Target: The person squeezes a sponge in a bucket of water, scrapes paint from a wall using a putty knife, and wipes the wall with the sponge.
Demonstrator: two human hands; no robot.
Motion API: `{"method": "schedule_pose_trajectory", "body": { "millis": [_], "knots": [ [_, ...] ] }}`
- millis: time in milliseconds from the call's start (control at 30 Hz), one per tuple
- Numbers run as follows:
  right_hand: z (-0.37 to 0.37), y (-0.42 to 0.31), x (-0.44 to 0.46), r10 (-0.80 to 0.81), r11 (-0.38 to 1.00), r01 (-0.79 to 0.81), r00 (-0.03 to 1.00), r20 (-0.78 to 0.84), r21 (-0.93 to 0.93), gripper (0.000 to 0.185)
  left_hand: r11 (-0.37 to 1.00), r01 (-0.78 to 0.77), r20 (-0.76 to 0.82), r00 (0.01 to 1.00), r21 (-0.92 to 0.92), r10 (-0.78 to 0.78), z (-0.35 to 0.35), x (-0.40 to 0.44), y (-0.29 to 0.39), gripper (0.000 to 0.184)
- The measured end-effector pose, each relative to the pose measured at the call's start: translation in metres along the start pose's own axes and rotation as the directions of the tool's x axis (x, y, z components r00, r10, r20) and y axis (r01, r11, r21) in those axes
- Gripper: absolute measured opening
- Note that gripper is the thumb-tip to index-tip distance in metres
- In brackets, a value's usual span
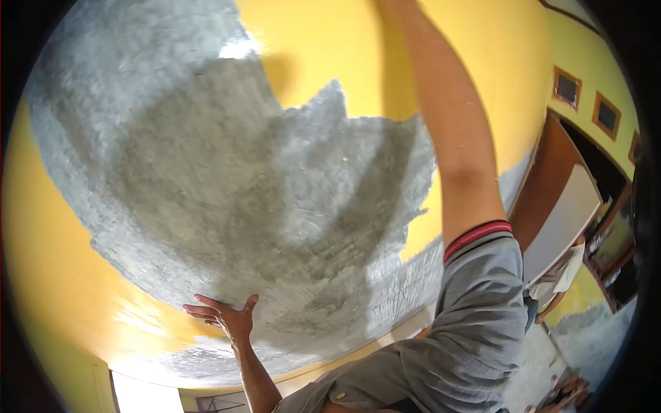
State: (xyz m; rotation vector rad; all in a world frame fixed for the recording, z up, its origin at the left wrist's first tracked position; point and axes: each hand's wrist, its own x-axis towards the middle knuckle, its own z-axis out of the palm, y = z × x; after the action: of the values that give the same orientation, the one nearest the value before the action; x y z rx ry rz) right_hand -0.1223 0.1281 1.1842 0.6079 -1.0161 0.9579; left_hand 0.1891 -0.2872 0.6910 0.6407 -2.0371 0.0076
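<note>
In front of me is a yellow painted wall [323, 41] with a large bare patch of grey plaster [206, 172]. My left hand [231, 320] is at the lower part of the grey patch, its fingers and thumb spread, apparently resting on the surface. It holds nothing that I can see. My right arm [468, 151] stretches straight up past the yellow paint. The hand at its end lies beyond the top edge of the view, so anything in it is hidden. Shadows fall across the plaster, and its border with the paint is jagged.
On the right, a brown and white door or panel [564, 206] leans outward below small framed openings [607, 115]. Another person [570, 268] in a light top is partly visible beside it. A bright opening [144, 394] shows at the lower left.
</note>
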Motion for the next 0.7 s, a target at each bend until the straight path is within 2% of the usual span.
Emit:
{"method": "schedule_pose_trajectory", "body": {
  "millis": [33, 67, 100, 133, 200, 267, 333, 367, 400, 433, 467, 500, 533, 567, 600, 633, 700],
  "knots": [
    [-0.012, 0.05, 0.005, -0.093, 0.99, 0.08, 0.989, -0.117, -0.113, 0.012, 1.0, 0.023, -0.019, 1.0, -0.008, -0.023, -0.001, 0.0, 0.001, 0.156],
    [-0.032, 0.085, 0.009, 0.042, 0.937, -0.099, 0.984, -0.172, -0.335, 0.013, 1.0, 0.024, 0.005, 1.0, 0.003, -0.024, -0.004, -0.001, 0.003, 0.155],
    [-0.059, 0.127, 0.01, 0.337, 0.801, -0.341, 0.936, -0.1, -0.493, 0.035, 1.0, 0.021, 0.03, 0.999, 0.008, -0.022, -0.006, -0.001, 0.005, 0.154],
    [-0.08, 0.149, 0.006, 0.492, 0.709, -0.478, 0.862, -0.123, -0.519, 0.046, 0.999, 0.038, 0.01, 0.999, -0.019, -0.037, -0.005, -0.001, 0.002, 0.154],
    [-0.121, 0.191, -0.002, 0.756, 0.443, -0.674, 0.636, -0.159, -0.592, 0.068, 0.996, 0.067, 0.067, 0.995, 0.057, -0.071, 0.0, -0.005, 0.001, 0.155],
    [-0.105, 0.186, 0.0, 0.724, 0.386, -0.634, 0.659, -0.207, -0.67, 0.067, 0.989, 0.135, 0.066, 0.989, -0.055, -0.132, -0.006, -0.002, 0.014, 0.155],
    [-0.058, 0.118, 0.016, 0.619, 0.533, -0.582, 0.763, -0.186, -0.614, 0.064, 0.988, 0.135, 0.071, 0.989, -0.077, -0.129, -0.008, -0.001, 0.015, 0.158],
    [-0.031, 0.07, 0.022, 0.577, 0.641, -0.535, 0.809, -0.114, -0.551, 0.056, 0.988, 0.145, 0.078, 0.987, -0.059, -0.14, -0.008, -0.001, 0.016, 0.16],
    [0.003, 0.036, 0.022, 0.42, 0.815, -0.419, 0.903, -0.09, -0.4, 0.047, 0.987, 0.145, 0.066, 0.988, -0.068, -0.141, -0.007, 0.0, 0.015, 0.16],
    [0.04, 0.002, 0.026, 0.387, 0.891, -0.367, 0.922, 0.025, -0.268, 0.041, 0.988, 0.142, 0.07, 0.988, -0.06, -0.138, -0.008, -0.002, 0.014, 0.16],
    [0.084, -0.026, 0.019, 0.171, 0.981, -0.169, 0.985, 0.021, -0.095, 0.035, 0.989, 0.139, 0.076, 0.988, -0.052, -0.135, -0.007, -0.002, 0.015, 0.161],
    [0.11, -0.08, 0.001, -0.069, 0.992, 0.074, 0.996, 0.049, -0.104, 0.027, 0.99, 0.135, 0.075, 0.988, -0.048, -0.132, -0.007, -0.002, 0.015, 0.161],
    [0.136, -0.135, -0.015, -0.32, 0.939, 0.327, 0.944, 0.076, -0.108, 0.019, 0.991, 0.126, 0.069, 0.99, -0.034, -0.124, -0.007, -0.003, 0.015, 0.161],
    [0.161, -0.19, -0.032, -0.536, 0.832, 0.545, 0.838, 0.097, -0.105, 0.013, 0.993, 0.116, 0.058, 0.992, -0.018, -0.115, -0.007, -0.002, 0.014, 0.162],
    [0.125, -0.266, -0.033, -0.272, 0.911, 0.41, 0.654, 0.706, -0.029, 0.012, 0.994, 0.113, 0.055, 0.992, -0.006, -0.112, -0.006, -0.003, 0.012, 0.162],
    [0.123, -0.293, -0.049, -0.429, 0.779, 0.621, 0.426, 0.796, 0.087, 0.013, 0.992, 0.122, 0.059, 0.991, -0.021, -0.12, -0.003, -0.005, 0.012, 0.16],
    [0.162, -0.316, -0.092, -0.704, 0.701, 0.613, 0.515, 0.488, 0.365, 0.016, 0.992, 0.127, 0.041, 0.991, -0.021, -0.126, -0.008, -0.003, 0.012, 0.158]
  ]
}}
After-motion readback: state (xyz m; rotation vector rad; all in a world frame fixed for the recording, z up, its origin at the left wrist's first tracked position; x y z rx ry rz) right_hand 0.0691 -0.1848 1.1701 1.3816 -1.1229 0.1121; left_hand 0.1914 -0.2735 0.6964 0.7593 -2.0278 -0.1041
